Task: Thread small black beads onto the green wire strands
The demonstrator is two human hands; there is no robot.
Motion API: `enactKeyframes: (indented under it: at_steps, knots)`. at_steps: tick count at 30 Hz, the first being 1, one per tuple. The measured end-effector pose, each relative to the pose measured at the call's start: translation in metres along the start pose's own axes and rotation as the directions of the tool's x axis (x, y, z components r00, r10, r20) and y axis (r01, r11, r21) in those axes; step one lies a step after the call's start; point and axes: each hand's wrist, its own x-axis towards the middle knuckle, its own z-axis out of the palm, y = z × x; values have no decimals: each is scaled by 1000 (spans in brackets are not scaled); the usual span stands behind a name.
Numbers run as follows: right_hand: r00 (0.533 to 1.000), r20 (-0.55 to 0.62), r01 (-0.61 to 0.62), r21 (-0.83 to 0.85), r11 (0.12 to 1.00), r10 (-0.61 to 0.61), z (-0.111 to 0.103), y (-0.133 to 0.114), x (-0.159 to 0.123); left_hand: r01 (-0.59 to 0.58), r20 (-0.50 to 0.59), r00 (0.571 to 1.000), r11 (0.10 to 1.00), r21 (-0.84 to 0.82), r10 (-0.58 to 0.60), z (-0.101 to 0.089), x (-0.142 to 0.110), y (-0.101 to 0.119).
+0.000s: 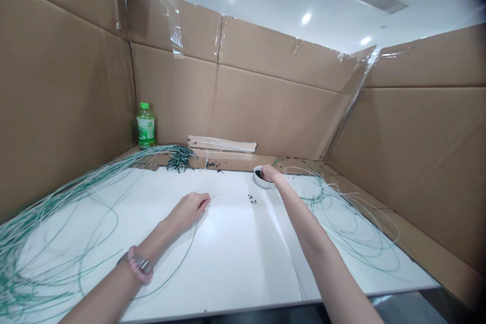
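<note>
My left hand (194,207) is closed in a pinch on a thin green cord (189,249). A pale, fine end of the cord sticks out past the fingertips, and the rest curves back toward the table's front edge. My right hand (268,173) reaches into a small white bowl (263,184) that holds dark bead-like pieces. Its fingertips are hidden inside the bowl, so what they grip does not show. Between my hands, nearer the bowl, several loose dark beads (252,199) lie on the white table (231,243).
A big bundle of green and white cords (94,169) runs along the left, ending in a dark green cluster (180,158). Loose cord coils (341,223) spread on the right. A green bottle (146,126) stands in the back left corner. Cardboard walls (281,106) enclose the table.
</note>
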Motion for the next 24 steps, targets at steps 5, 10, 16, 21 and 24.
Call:
enactKeyframes:
  at_steps: [5, 10, 16, 21, 24]
  knots:
    - [995, -98, 35, 58, 998, -29, 6, 9, 0, -9, 4, 1000, 1000, -3, 9, 0, 0, 1]
    - [980, -192, 73, 142, 987, -45, -1, 14, -9, -15, 0, 1000, 1000, 1, 15, -1, -1, 2]
    - [960, -247, 190, 226, 955, -133, -9, 10, -37, -10, 4, 1000, 1000, 1, 10, -3, 0, 2]
    - [958, -203, 256, 277, 926, -204, 21, 1, -65, -8, 4, 1000, 1000, -6, 8, -1, 1, -1]
    - [961, -151, 268, 298, 916, -232, 42, -1, -74, -13, 9, 1000, 1000, -3, 13, -1, 1, -2]
